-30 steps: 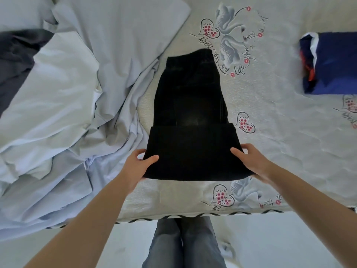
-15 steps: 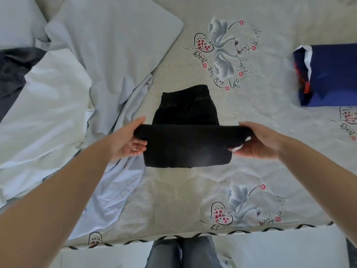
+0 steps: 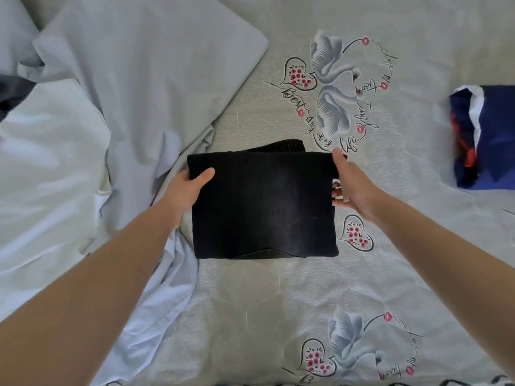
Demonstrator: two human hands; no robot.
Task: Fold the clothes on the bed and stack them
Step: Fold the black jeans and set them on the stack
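A black garment lies folded into a compact rectangle in the middle of the bed, its waistband edge peeking out at the far side. My left hand grips its left edge, thumb on top and fingers underneath. My right hand holds the right edge, thumb along the top corner and fingers curled at the side. A folded navy garment with white and red parts lies at the far right of the bed.
Pale blue and white clothes lie heaped and rumpled over the left side of the bed, with a dark piece showing at the far left. The grey bedsheet has swan and heart prints.
Both hands carried the near fold of the black garment away from me and laid it over the upper part, turning it into a smaller rectangle. The camera moved closer.
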